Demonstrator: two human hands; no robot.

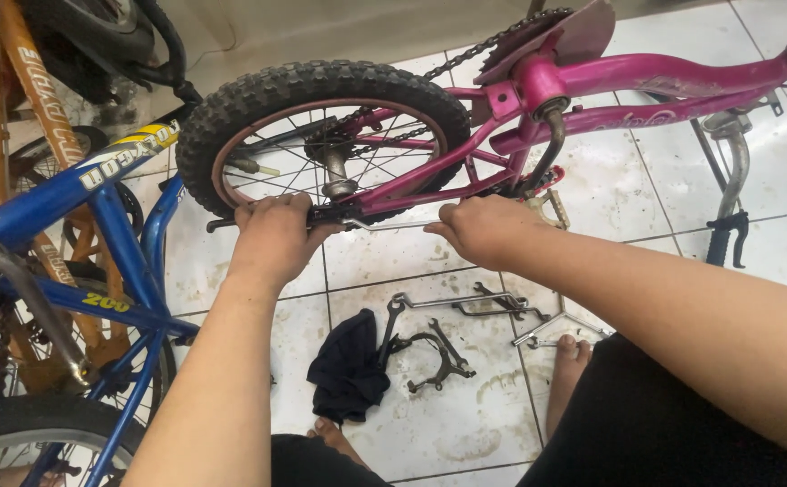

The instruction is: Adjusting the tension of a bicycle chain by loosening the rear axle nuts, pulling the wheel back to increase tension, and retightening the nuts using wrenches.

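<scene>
A small pink bicycle (646,77) lies upside down on the tiled floor, its rear wheel (321,135) with a knobby black tyre in front of me. My left hand (271,236) grips a black part at the rear axle end of the frame. My right hand (482,227) is closed on a thin silver tool (391,225) that points toward the axle, just under the pink chainstay. The chain (492,41) runs from the rear hub up to the chainring.
A blue bicycle frame (96,234) and an orange one (14,81) stand close on the left. On the floor below lie a black rag (350,365), several wrenches (456,302) and a black brake arm (443,356). My bare feet (569,361) rest near them.
</scene>
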